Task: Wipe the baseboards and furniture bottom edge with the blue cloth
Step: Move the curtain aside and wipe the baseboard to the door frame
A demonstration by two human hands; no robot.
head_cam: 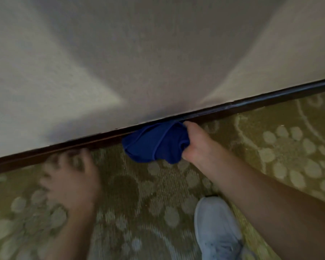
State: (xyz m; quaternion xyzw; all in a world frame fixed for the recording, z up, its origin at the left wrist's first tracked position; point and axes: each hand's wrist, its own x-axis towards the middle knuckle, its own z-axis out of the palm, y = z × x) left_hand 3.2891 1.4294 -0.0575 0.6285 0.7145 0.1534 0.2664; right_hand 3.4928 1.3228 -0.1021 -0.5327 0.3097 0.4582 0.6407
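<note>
Right hand (195,141) clenched, left hand (73,181) splayed

No readable txt, no labels, brands, nos. or signs anywhere in view

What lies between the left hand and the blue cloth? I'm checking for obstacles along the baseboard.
Only bare patterned carpet separates the left hand from the blue cloth, in the head view.

Soft blue cloth (155,142), glossy dark wood baseboard (251,104), rough-textured wall (120,62), woven carpet (139,194).
</note>
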